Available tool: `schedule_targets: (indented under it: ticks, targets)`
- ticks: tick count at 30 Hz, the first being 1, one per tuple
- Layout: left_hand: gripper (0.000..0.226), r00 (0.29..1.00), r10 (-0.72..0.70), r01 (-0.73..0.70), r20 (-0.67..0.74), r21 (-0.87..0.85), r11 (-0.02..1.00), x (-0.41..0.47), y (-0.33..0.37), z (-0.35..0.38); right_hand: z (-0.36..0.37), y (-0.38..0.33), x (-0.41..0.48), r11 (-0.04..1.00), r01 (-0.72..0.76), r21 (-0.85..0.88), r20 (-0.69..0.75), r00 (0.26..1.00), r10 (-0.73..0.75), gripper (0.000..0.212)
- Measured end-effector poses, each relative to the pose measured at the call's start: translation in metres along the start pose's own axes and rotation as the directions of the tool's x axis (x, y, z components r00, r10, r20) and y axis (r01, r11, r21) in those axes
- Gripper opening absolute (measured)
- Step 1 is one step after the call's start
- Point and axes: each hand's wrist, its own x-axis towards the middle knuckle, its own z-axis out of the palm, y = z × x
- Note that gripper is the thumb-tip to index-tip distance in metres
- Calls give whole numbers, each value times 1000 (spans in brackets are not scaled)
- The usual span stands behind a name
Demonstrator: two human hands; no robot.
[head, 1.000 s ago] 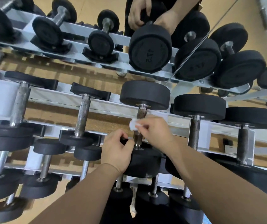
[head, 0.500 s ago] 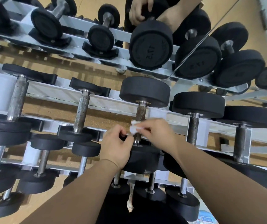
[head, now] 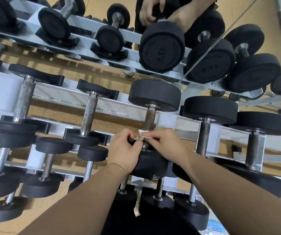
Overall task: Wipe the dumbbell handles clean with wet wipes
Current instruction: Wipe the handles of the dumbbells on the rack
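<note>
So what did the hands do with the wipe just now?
The left hand came up from the lower weight and pinched one end of the wet wipe, which the right hand keeps holding against the dumbbell handle. The dumbbell stayed on the rack.

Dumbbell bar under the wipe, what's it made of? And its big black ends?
The handle looks like metal: dull brownish, rough crosshatched grip, maybe rusty. The black ends look matte, probably rubber. The wipe is a thin, crumpled white sheet.
</note>
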Motion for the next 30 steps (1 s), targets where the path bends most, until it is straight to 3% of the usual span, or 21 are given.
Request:
schedule_targets:
  ticks: [2,4,8,12,15,17,21,23,26,30]
  targets:
    - [23,1000,-8,8,-1,-8,1000,0,0,0,-3,0,6,1000,21,-12,-9,1000,-21,19]
    - [20,1000,-10,10,4,-7,1000,0,0,0,-8,-2,24,999,-29,-32,-118,993,25,19]
    - [16,1000,-9,9,10,7,1000,0,1,0,-7,-9,42,975,-157,160,-300,933,199,20]
    - [16,1000,0,0,-8,-7,1000,-1,2,-1,3,-5,13,998,-59,10,-91,994,60,21]
    - [18,1000,-4,4,-4,-9,1000,-1,3,0,-3,-2,10,993,52,-104,29,998,-49,20]
    - [18,1000,-7,7,-3,4,1000,-1,3,0,-10,-4,22,995,0,-99,-40,999,-4,16]
    - [20,1000,-16,16,-2,27,1000,1,1,1,-10,-11,41,981,-160,111,-300,935,187,18]
    - [21,1000,-17,17,-10,31,999,1,1,2,-3,-15,30,990,-140,-10,-237,962,134,19]
    - [26,999,6,-5,-36,45,999,1,0,3,-2,-16,5,985,-25,-173,18,999,28,21]
    - [28,997,28,-24,-66,69,997,0,2,1,-4,-22,9,950,-38,-309,-40,999,27,18]
